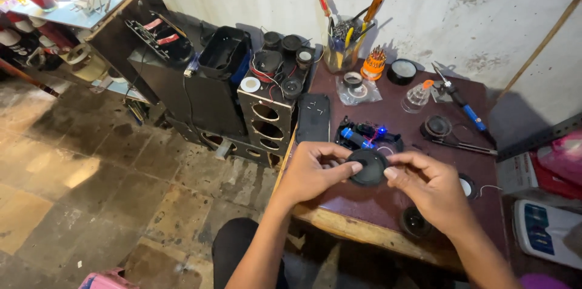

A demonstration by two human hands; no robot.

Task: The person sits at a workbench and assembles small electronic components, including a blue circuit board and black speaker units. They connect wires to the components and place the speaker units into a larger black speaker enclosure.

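Two hands share one small black speaker (367, 166), held just above the tabletop (376, 204): left hand (312, 171) and right hand (427, 183) each grip closed on its rim. It looks light and stiff-framed (the cone likely fragile), so the rim seems the safest hold.

Both forearms were bare from the elbow down, with no sleeve, watch, bracelet or glove on either. The left hand (312, 174) and the right hand (431, 187) wore no rings that could be made out, and the fingernails looked short and unpainted. Below the arms, a knee (233, 246) was covered in dark, plain trouser cloth.
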